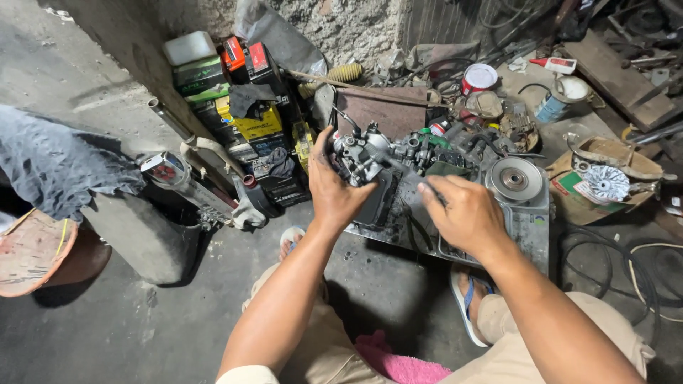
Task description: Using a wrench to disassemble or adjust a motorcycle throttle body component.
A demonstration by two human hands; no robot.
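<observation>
1. At the frame's centre, my left hand (pixel 334 188) wraps around a grey metal carburetor (pixel 363 153), fingers curled over its near side, holding it above a dirty tray (pixel 530 227).
2. Just right of it, my right hand (pixel 466 213) pinches a thin tool (pixel 413 174) between thumb and fingertips; its tip points up-left at the carburetor. I cannot tell what kind of tool it is.
3. On the tray's upper right I see a round pulley (pixel 514 179), with more small engine parts (pixel 434 146) behind the carburetor.
4. Upper left of centre, stacked batteries (pixel 242 92) lean against the rough wall.
5. At the upper right I see a red can (pixel 478 77); a fan wheel (pixel 603 183) lies in a torn box at the right edge.
6. Along the bottom, my knees and sandals (pixel 466 299) show, with a pink cloth (pixel 398 363) between them.
</observation>
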